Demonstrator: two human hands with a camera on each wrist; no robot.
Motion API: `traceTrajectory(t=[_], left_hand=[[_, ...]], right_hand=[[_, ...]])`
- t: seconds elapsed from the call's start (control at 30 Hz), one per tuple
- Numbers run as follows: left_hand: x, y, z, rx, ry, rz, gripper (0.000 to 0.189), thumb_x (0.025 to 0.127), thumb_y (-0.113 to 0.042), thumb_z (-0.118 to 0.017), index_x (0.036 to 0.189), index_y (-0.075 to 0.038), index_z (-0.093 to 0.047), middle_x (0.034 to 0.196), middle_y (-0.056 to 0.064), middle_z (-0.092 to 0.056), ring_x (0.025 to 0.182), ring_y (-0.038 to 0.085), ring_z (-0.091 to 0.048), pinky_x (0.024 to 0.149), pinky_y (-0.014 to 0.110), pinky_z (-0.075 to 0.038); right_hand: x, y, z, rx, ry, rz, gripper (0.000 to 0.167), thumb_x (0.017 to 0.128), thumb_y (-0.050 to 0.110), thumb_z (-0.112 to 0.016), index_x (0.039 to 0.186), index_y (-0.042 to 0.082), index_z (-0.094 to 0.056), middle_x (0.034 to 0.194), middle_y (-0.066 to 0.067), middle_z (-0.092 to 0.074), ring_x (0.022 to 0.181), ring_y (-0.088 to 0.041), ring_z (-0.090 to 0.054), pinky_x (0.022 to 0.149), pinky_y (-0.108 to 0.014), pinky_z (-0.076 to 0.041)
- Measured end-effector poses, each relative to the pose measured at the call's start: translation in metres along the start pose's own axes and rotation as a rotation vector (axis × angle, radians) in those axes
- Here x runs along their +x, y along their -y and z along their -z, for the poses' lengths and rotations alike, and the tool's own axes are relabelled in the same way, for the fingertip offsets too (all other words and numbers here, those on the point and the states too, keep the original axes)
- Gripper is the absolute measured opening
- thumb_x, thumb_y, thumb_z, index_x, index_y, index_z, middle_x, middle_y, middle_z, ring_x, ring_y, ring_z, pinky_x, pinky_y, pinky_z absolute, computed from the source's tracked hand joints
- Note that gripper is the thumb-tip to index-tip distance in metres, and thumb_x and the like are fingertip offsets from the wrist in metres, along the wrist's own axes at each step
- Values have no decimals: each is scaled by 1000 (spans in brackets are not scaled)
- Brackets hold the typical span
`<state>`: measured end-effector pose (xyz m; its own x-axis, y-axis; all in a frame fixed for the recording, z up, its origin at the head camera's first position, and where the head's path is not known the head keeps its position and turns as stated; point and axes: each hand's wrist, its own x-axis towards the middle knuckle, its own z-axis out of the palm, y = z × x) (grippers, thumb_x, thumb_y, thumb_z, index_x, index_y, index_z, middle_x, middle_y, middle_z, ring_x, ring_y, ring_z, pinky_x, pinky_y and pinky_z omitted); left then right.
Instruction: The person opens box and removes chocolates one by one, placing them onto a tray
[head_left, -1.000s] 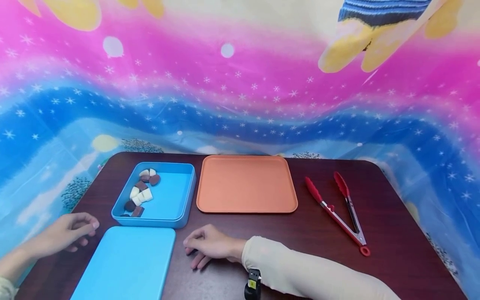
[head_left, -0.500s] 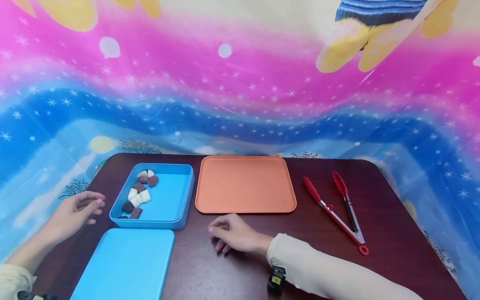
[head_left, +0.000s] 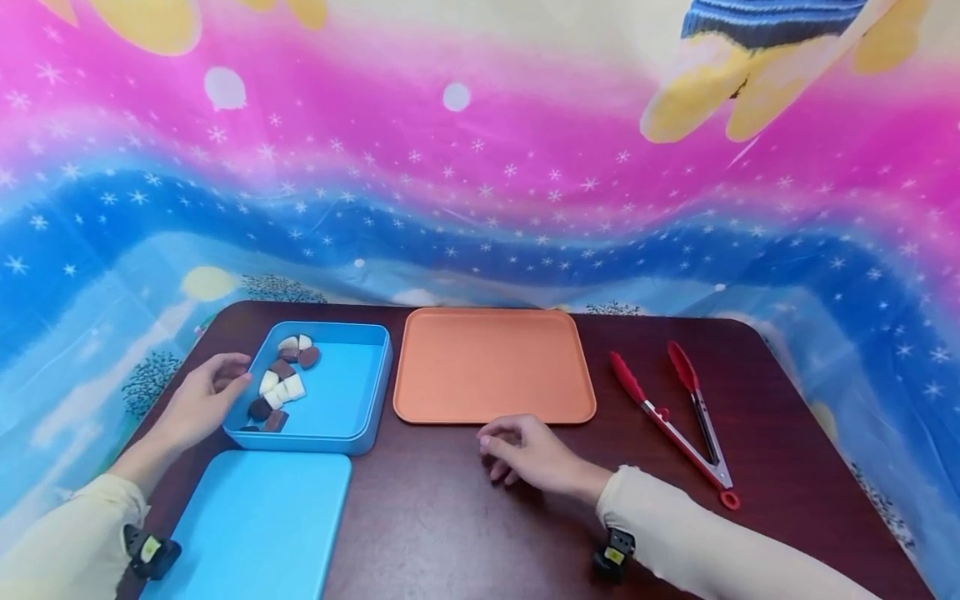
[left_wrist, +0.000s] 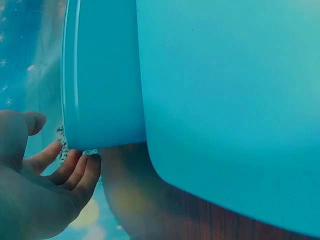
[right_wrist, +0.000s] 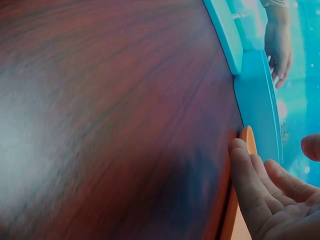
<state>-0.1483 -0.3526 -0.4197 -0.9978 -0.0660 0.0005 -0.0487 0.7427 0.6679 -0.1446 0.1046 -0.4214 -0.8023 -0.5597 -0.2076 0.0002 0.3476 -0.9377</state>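
Note:
A light-blue box (head_left: 341, 392) stands at the table's left. Along its left side lie several brown and white pieces (head_left: 283, 388) that look like chocolates. My left hand (head_left: 201, 400) is beside the box's left wall, fingers loosely bent and holding nothing; whether it touches the wall I cannot tell. My right hand (head_left: 536, 454) hovers by the front edge of an orange tray (head_left: 495, 367), thumb apart from the relaxed fingers in the right wrist view, nothing held. Red-tipped tongs (head_left: 686, 433) lie spread on the right.
A flat light-blue lid (head_left: 262, 517) lies directly in front of the box, partly under my left forearm. All of it rests on a dark reddish-brown table (head_left: 420, 525). A patterned cloth (head_left: 480, 208) hangs behind and around the table.
My left hand has moved forward and right to the box's left side. The right hand has gone rightward, from near the lid to the tray's front edge. The objects have not moved.

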Motion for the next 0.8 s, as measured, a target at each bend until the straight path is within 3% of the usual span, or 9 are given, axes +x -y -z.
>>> traceTrajectory(t=[0.17,0.37,0.57,0.8], left_hand=[[7,-2,-6,-26,30,58,57,111,-30,-35,152,10,-28,141,40,-44,131,60,-44,99,72,-44],[13,-2,-15,-69,117,151,62,112,-33,-20,157,10,-15,153,41,-31,140,61,-31,107,75,-35],[14,0,-21,-252,184,276,67,111,-43,-12,161,0,-1,164,35,-8,150,60,-8,116,78,-18],[19,-3,-25,-387,160,364,67,110,-43,-13,161,-2,3,167,29,1,153,54,2,120,75,-8]], right_hand=[[-5,-3,15,-61,-30,16,37,105,19,-55,127,-10,-61,109,-28,-70,77,-20,-72,64,-31,-62],[-16,-12,33,-81,-91,23,39,104,20,-56,128,-11,-59,110,-30,-69,80,-23,-73,65,-30,-62],[-27,-19,51,-88,-143,-6,42,105,23,-55,131,-11,-58,115,-31,-67,82,-26,-74,67,-31,-63],[-43,-24,78,-137,-224,-23,42,105,24,-56,134,-7,-57,120,-29,-67,86,-30,-75,69,-32,-64]])
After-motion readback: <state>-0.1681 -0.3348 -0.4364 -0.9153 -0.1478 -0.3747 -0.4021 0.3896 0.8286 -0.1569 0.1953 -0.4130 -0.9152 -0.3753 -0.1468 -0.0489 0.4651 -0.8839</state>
